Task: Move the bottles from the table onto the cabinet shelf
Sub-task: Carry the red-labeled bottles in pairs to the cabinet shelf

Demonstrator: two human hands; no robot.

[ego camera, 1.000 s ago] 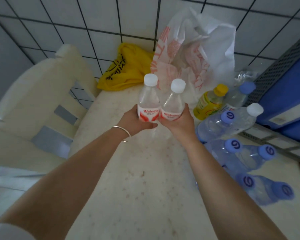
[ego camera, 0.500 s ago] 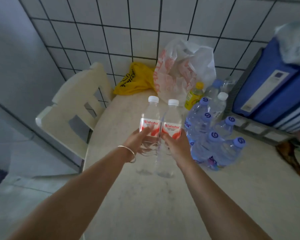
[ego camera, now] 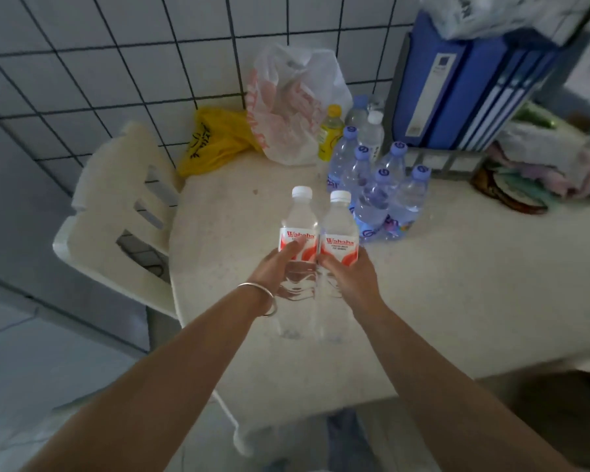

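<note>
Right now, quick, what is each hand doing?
Left hand: closed around the left white-capped bottle, holding it.
Right hand: closed around the right white-capped bottle, holding it.

Both arms reach forward — left hand (bangled wrist) and right hand curled, gripping.

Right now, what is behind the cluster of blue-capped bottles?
Behind the blue-capped bottles stand a yellow-capped bottle and a white-capped bottle, then the tiled wall. Their bases are covered.
</note>
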